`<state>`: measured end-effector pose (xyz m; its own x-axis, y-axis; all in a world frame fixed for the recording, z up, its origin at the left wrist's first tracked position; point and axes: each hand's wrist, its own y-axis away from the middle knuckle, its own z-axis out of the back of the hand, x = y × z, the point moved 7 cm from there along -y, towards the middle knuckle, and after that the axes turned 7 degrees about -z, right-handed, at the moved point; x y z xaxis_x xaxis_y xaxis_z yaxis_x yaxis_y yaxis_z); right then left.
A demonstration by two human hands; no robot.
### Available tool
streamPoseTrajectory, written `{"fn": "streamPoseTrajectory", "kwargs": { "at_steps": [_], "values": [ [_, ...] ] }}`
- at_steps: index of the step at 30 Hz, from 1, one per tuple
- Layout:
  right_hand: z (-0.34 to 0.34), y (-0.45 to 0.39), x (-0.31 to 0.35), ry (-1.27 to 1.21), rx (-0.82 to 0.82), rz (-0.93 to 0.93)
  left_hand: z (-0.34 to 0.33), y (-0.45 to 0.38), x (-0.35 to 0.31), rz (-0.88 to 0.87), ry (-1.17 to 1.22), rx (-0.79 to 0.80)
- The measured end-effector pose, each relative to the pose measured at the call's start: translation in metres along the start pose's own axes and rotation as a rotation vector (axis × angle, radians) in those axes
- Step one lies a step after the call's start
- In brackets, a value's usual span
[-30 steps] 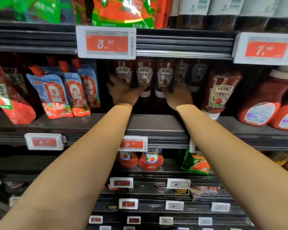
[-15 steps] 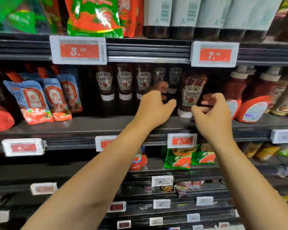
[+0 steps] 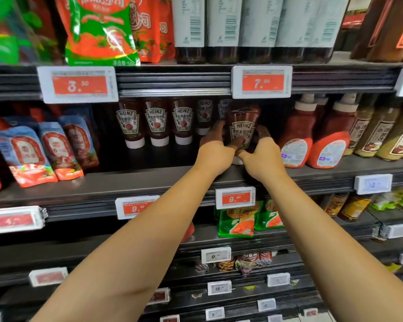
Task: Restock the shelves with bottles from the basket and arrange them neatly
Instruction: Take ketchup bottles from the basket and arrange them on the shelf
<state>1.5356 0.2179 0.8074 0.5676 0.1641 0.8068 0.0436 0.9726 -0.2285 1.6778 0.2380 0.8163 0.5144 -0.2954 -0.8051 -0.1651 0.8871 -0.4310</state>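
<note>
A large upside-down Heinz ketchup bottle [image 3: 242,126] stands cap-down on the middle shelf [image 3: 116,184]. My left hand [image 3: 215,148] grips its left side, fingers reaching behind and thumb on the label. Its right side is gripped by my right hand [image 3: 262,154]. To the left stands a row of smaller Heinz bottles [image 3: 156,122], with two more set further back behind my left hand. No basket is in view.
Blue and red sauce pouches [image 3: 44,149] lean at the shelf's left. Red squeeze bottles [image 3: 312,133] and brown sauce bottles [image 3: 379,135] stand to the right. Price tags [image 3: 261,82] line the shelf edges. Pouches and dark bottles fill the shelf above; green packets [image 3: 237,219] sit below.
Both hands left the small Heinz bottles, moved right and closed round the large Heinz bottle. The view shifted right as well.
</note>
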Motion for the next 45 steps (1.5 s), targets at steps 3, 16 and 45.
{"fn": "streamPoseTrajectory", "kwargs": {
  "at_steps": [3, 16, 45],
  "values": [
    [-0.001, 0.001, 0.001, 0.021, -0.029, 0.02, 0.001, -0.004, 0.006, 0.016, 0.051, -0.009],
    [-0.045, -0.006, 0.037, 0.028, 0.1, 0.048, 0.042, -0.011, 0.031, 0.033, 0.011, -0.072],
    [-0.086, -0.059, 0.052, 0.006, 0.029, 0.09, 0.177, -0.005, 0.118, 0.322, -0.161, -0.564]
  ]
}}
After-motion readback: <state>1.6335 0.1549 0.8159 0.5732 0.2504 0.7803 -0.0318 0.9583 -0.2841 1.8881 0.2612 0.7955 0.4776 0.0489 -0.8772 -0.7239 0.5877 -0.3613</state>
